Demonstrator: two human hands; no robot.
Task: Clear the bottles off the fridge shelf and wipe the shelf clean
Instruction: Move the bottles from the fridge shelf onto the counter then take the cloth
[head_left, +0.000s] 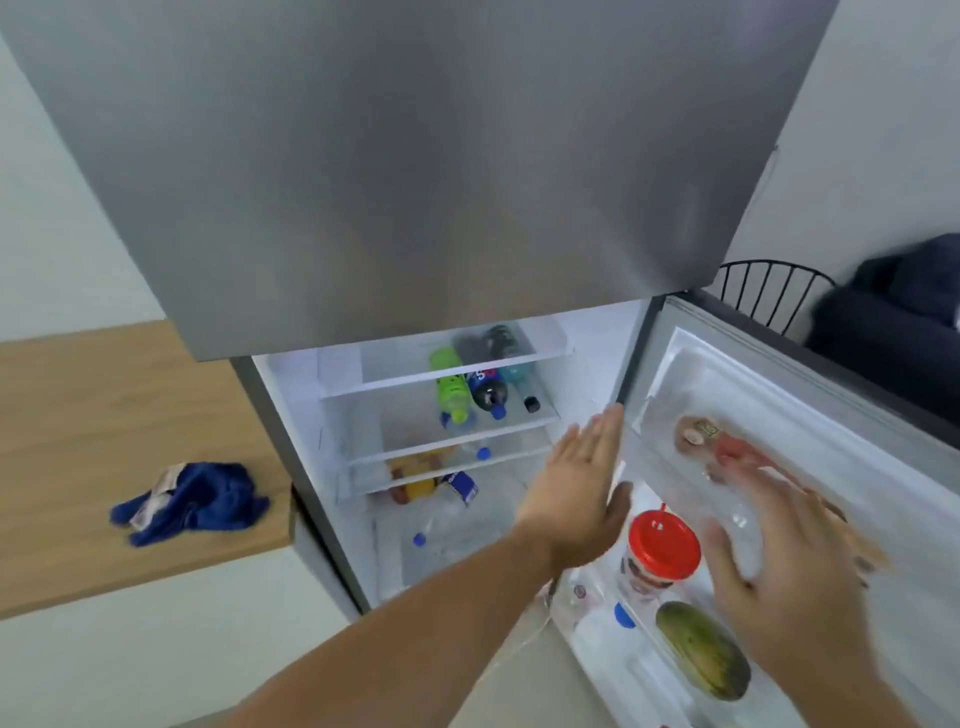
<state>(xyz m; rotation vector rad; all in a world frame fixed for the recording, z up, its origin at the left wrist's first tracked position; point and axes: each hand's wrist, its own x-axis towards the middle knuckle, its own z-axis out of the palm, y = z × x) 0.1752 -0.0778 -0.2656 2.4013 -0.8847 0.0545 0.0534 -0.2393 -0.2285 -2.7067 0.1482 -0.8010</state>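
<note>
The lower fridge compartment stands open below me. On its middle glass shelf (540, 418) lie a green bottle (451, 387), a dark cola bottle (488, 392) and a bottle with a black cap (531, 403), caps toward me. My left hand (576, 486) is flat and open in front of the shelves, touching nothing. My right hand (784, 561), blurred, is spread in front of the open door (810, 415), holding nothing. A blue cloth (192, 501) lies crumpled on the wooden counter (78, 415) to the left.
Lower down lie clear water bottles (447, 519) with blue caps and some orange-yellow food (415, 475). The door racks hold a red-lidded jar (662, 545), a green-yellow fruit (704, 649) and a packet (722, 447). The closed freezer door (415, 156) looms overhead. A black chair (769, 291) stands behind the door.
</note>
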